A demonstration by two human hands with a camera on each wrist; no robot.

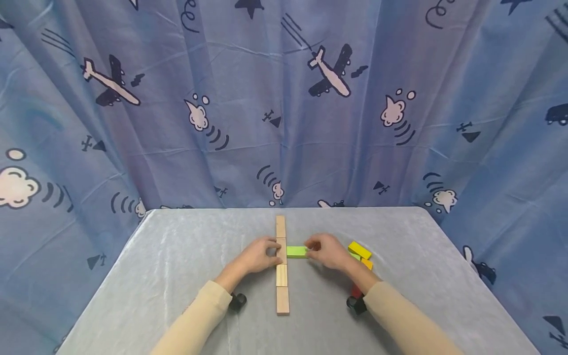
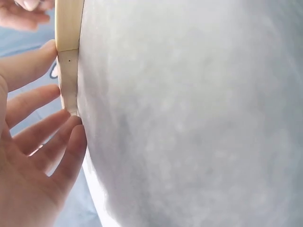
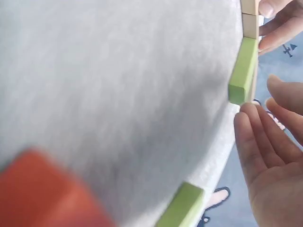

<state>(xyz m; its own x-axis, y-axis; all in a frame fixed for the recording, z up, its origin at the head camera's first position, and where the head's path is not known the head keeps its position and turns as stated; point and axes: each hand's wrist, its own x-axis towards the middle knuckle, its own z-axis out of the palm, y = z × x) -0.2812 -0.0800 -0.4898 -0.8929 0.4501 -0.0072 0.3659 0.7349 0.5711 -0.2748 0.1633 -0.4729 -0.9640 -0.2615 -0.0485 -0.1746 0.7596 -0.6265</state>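
Several plain wooden blocks [image 1: 282, 300] lie end to end in a straight line on the table. My left hand [image 1: 259, 255] touches one block of this row, its thumb and fingertips spread along the wood in the left wrist view. A light green block [image 1: 296, 252] lies crosswise, its left end against the row's right side. My right hand [image 1: 327, 250] is at the green block's free end. In the right wrist view its fairly straight fingers [image 3: 248, 137] are at that end, with the thumb apart; whether they touch it I cannot tell.
Right of my right hand lie a yellow block [image 1: 359, 250], an orange-yellow block [image 1: 367, 264] and another green block [image 3: 181, 208]. A red block [image 3: 45, 194] is partly hidden under my right wrist. A patterned blue curtain [image 1: 284, 123] hangs behind the grey-covered table [image 1: 186, 246].
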